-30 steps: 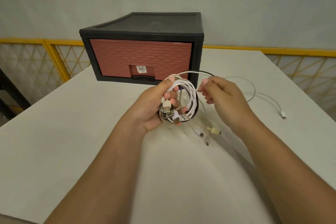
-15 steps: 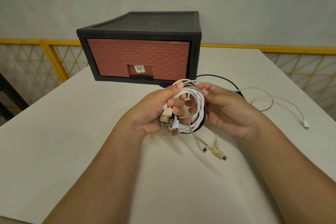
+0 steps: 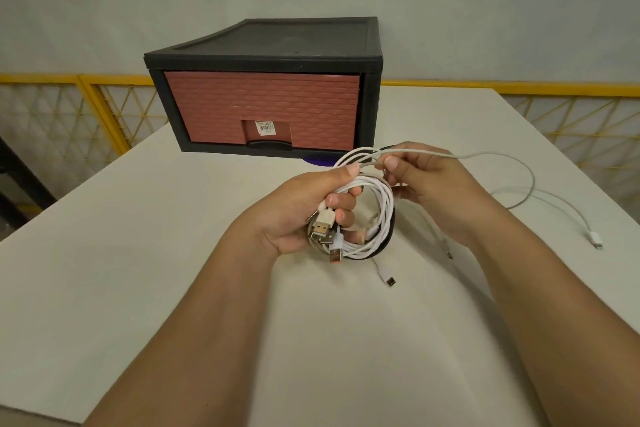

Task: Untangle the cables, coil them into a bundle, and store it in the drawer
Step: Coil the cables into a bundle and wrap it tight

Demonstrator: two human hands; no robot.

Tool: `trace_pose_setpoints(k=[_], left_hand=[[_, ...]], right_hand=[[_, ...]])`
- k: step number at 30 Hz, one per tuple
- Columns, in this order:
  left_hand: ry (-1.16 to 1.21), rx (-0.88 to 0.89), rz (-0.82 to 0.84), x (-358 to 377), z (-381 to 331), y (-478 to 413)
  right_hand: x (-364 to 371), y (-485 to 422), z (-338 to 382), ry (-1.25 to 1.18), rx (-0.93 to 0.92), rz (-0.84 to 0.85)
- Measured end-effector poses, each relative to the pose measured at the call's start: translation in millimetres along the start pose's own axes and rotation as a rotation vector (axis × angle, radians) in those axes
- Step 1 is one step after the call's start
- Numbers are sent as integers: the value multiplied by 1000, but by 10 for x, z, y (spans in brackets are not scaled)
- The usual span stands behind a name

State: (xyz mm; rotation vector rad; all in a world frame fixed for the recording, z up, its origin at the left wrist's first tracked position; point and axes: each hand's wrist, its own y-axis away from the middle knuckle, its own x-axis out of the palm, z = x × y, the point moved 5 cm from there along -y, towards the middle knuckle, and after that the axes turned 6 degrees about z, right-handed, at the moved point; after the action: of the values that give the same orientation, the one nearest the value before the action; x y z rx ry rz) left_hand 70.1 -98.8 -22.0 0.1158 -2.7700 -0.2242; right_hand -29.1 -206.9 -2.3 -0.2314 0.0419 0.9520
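My left hand (image 3: 298,208) grips a coiled cable bundle (image 3: 375,218) of white and black cables, with several USB plugs sticking out below its fingers. My right hand (image 3: 426,184) pinches a loose white cable (image 3: 519,166) at the top of the coil. That cable loops away to the right across the table and ends in a small white plug (image 3: 596,242). Another short plug end (image 3: 389,281) dangles under the bundle. Behind the hands stands the drawer unit (image 3: 263,55), black frame with a reddish brick-pattern drawer front (image 3: 263,104), closed.
The white table (image 3: 138,270) carries everything; its right edge runs close to the loose cable. A yellow mesh fence (image 3: 86,114) lines the back and both sides. A small purple thing (image 3: 317,161) peeks out under the drawer unit's front.
My right hand has risen from the coil's right side to its top, drawing the white cable over the bundle. The loose cable's loop on the table has shifted a little.
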Motion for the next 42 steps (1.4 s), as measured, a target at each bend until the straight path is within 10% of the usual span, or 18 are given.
trace_pose_setpoints(k=[7, 13, 27, 31, 42], left_hand=[[34, 63, -129, -70, -38, -25], [-6, 59, -182, -127, -64, 22], [21, 190, -454, -328, -86, -18], [3, 180, -422, -297, -93, -12], [89, 116, -285, -196, -40, -19]], right_hand=[[-67, -5, 72, 326, 8, -61], [-196, 12, -1, -373, 103, -146], [403, 153, 24, 189, 159, 324], [381, 140, 106, 402, 31, 220], [209, 86, 80, -39, 162, -55]])
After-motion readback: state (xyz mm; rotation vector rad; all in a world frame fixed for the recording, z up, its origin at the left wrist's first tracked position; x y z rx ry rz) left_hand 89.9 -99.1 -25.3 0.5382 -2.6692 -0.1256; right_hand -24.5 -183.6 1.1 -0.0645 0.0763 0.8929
